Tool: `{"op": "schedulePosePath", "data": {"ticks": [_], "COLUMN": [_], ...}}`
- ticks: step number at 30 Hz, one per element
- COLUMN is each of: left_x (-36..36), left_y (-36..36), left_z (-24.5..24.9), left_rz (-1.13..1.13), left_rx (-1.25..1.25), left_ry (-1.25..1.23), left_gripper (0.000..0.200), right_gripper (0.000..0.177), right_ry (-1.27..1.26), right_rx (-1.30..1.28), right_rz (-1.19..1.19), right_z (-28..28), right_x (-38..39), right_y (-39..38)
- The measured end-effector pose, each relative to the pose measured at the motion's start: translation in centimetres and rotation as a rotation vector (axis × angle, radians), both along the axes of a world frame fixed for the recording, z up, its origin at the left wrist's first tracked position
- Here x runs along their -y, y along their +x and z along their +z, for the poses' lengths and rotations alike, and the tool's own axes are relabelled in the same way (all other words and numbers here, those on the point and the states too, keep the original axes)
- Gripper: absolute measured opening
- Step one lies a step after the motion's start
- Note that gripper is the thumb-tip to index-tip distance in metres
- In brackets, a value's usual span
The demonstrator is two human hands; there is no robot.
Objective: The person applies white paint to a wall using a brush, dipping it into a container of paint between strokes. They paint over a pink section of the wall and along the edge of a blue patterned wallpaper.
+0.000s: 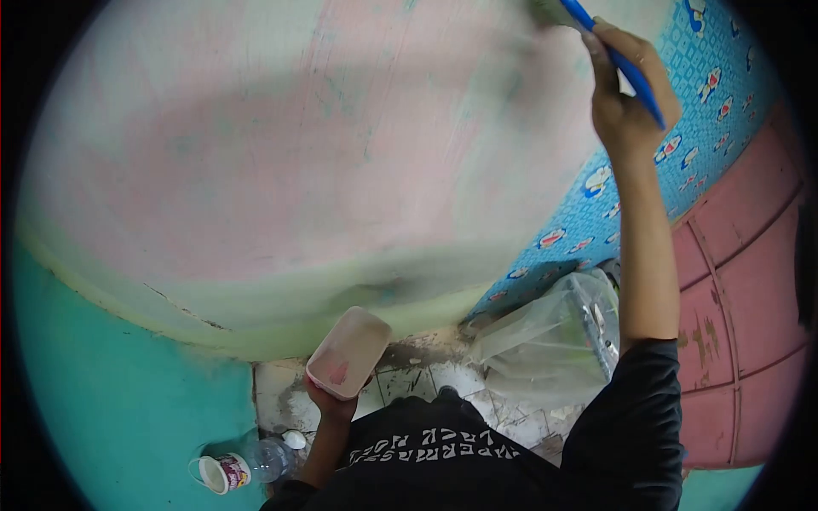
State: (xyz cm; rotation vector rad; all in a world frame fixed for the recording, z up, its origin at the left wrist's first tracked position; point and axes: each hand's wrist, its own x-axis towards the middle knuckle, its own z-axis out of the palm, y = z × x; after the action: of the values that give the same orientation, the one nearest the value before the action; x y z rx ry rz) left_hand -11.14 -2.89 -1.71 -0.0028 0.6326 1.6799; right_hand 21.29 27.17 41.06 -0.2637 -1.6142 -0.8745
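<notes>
My right hand [632, 106] is raised at the upper right, its fingers closed around the blue handle of a paintbrush [641, 83]. The brush's bristles, at the top edge of the view, lie against or close to the wall [366, 153], which shows streaky whitish paint over pink and green. Low in the middle, my left hand [332, 404] grips a pale rectangular plastic tub [348, 356] from below. Inside the tub is a whitish coating with a pink patch at its near end. Most of the left fingers are hidden under it.
Blue cartoon-patterned wallpaper [609, 200] borders the painted wall on the right, beside a pink panelled surface [741, 341]. A clear plastic bag [545, 336] stands at the wall's foot. On the left are a small bucket [226, 473], a clear bottle [271, 460] and a green surface [128, 383].
</notes>
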Motion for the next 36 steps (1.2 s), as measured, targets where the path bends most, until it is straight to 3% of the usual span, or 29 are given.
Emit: {"op": "schedulePosePath", "data": {"ticks": [1,2,4,6,7,9,12,14,15,18,20,22,25,28,31,33,36], "left_x": [0.3,0.6,0.9,0.9,0.8,1.0,0.8,0.6,0.8,0.8,0.7,0.9,0.6,0.9,1.2,1.4,1.7], "left_y": [-0.3,-0.6,-1.4,-2.3,-2.5,-2.8,-3.1,-3.5,-3.5,-3.5,-3.5,-3.6,-3.7,-3.7,-3.6,-3.8,-3.8], "left_z": [0.1,0.3,0.3,-0.1,0.0,0.1,0.0,-0.6,-0.6,-0.3,-0.2,-0.2,-0.5,-0.6,-0.7,-1.2,-1.2], "left_rz": [-0.008,-0.014,-0.02,-0.031,-0.033,-0.032,-0.01,-0.023,-0.024,-0.022,-0.016,-0.015,-0.023,-0.037,-0.041,-0.051,-0.049], "left_rx": [0.009,0.018,0.03,0.037,0.007,-0.024,0.015,-0.01,-0.016,-0.016,0.003,0.017,0.027,0.02,-0.009,-0.022,-0.06], "left_ry": [-0.008,-0.013,0.004,0.053,0.058,0.05,0.005,0.037,0.038,0.026,0.02,0.005,-0.007,-0.004,-0.008,-0.005,-0.019], "left_gripper": [0.078,0.078,0.078,0.077,0.077,0.077,0.077,0.078,0.078,0.079,0.08,0.08,0.079,0.079,0.079,0.079,0.079], "right_gripper": [0.02,0.025,0.03,0.028,0.027,0.026,0.022,0.022,0.025,0.026,0.031,0.031,0.033,0.035,0.034,0.033,0.032], "right_ry": [0.068,-0.037,-0.187,-0.297,-0.395,-0.637,-0.743,-0.687,-0.838,-0.557,-0.404,-0.118,-0.43,-0.58,-0.772,-0.85,-0.832], "right_rx": [-0.024,0.002,0.241,0.34,0.462,0.692,0.833,0.718,0.688,0.517,0.322,0.144,0.265,0.334,0.548,0.684,0.819], "right_rz": [-0.003,-0.049,-0.228,0.023,-0.065,-0.005,0.031,0.106,0.145,0.062,-0.038,-0.039,-0.107,-0.056,-0.054,-0.051,-0.029], "right_z": [-0.9,-4.1,-13.2,-22.4,-26.6,-30.5,-31.4,-26.2,-22.2,-11.9,-9.1,-9.6,-15.9,-26.8,-32.8,-33.8,-30.4], "right_x": [-0.1,1.0,1.7,2.8,4.5,6.7,5.8,4.2,3.8,3.8,4.7,3.7,4.6,5.0,7.1,7.3,6.6], "right_y": [-0.5,-1.5,-2.4,-4.1,-4.4,-5.3,-4.7,-3.8,-3.3,-2.4,-2.3,-3.0,-3.3,-3.0,-3.1,-2.5,-2.3]}}
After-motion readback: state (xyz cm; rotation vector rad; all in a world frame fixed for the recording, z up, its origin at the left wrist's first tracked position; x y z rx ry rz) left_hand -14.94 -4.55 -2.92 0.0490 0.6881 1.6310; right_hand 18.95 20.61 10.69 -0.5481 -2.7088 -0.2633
